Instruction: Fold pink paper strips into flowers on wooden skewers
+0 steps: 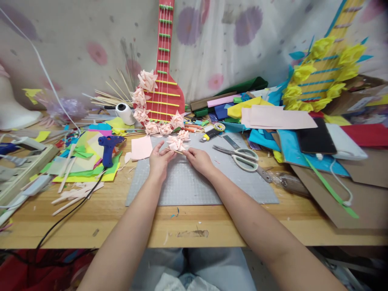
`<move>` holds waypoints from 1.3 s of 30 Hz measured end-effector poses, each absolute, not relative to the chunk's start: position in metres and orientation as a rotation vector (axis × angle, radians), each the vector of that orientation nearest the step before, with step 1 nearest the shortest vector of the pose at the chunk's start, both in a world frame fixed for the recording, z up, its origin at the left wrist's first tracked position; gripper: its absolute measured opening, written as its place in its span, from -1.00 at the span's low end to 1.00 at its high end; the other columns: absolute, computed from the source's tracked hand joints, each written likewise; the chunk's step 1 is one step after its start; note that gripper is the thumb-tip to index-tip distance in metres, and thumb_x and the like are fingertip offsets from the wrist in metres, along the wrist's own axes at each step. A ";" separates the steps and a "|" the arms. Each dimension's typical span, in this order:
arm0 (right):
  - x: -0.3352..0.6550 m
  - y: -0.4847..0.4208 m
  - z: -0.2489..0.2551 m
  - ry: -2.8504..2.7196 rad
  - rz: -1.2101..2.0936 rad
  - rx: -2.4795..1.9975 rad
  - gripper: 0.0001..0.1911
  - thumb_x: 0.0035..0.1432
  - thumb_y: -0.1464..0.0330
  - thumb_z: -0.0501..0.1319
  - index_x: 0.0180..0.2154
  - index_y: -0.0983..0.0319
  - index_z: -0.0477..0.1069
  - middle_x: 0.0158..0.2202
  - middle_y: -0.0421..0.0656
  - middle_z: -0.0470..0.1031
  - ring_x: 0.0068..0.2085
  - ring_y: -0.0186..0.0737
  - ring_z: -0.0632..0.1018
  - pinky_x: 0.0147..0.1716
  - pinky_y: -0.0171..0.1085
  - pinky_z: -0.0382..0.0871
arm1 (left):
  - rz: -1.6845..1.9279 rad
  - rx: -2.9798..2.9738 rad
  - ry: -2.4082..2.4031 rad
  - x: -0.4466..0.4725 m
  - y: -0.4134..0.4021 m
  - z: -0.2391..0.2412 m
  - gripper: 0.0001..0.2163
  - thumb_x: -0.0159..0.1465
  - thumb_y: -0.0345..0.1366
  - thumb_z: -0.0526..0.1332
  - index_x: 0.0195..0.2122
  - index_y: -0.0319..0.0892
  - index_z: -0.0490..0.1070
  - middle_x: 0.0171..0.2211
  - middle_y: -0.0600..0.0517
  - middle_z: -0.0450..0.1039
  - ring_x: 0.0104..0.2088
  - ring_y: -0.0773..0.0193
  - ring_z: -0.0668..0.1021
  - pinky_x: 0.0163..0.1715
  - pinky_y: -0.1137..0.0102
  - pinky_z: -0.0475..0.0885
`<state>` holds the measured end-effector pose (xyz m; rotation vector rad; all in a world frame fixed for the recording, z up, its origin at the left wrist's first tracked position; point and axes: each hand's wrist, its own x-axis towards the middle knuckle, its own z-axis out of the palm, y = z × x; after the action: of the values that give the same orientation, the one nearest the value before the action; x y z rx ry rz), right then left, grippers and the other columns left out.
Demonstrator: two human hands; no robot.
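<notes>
My left hand [159,161] and my right hand [199,160] meet over the grey cutting mat [194,188]. Between their closed fingertips is a pale pink paper flower [176,144], with a thin pale strip or stick at its lower edge. Another pink flower [183,135] shows just behind it. Beyond my hands, a red paper-craft guitar [168,99] with yellow and green bars leans upright, pink flowers along its left side and base. Square pink paper [141,148] lies left of my left hand. Grey-handled scissors [245,158] rest on the mat to the right.
At left, a blue glue gun [108,149] stands on coloured scraps, its black cord crossing the table, near a power strip [28,173]. A yellow cutter [209,134] lies behind the mat. Coloured sheets, a dark phone-like slab [315,136] and cardboard [330,202] crowd the right.
</notes>
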<state>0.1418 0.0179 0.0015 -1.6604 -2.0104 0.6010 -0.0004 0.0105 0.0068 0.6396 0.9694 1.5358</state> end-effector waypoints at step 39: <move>0.128 0.007 0.000 -2.053 0.696 -1.342 -0.87 0.14 0.30 0.00 -0.30 0.21 0.22 -0.44 -0.23 0.44 -0.44 -0.35 0.42 -0.42 -0.39 0.17 | 1.650 0.477 1.072 -0.006 0.013 0.011 -0.67 -0.07 -0.51 0.27 -0.26 -0.20 0.28 -0.47 0.08 0.41 -0.54 0.48 0.47 -0.39 0.50 0.38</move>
<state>0.1276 0.0068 -0.0003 -1.3415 -2.0528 0.6958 -0.0059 0.0129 0.0115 0.4765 1.0716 1.6497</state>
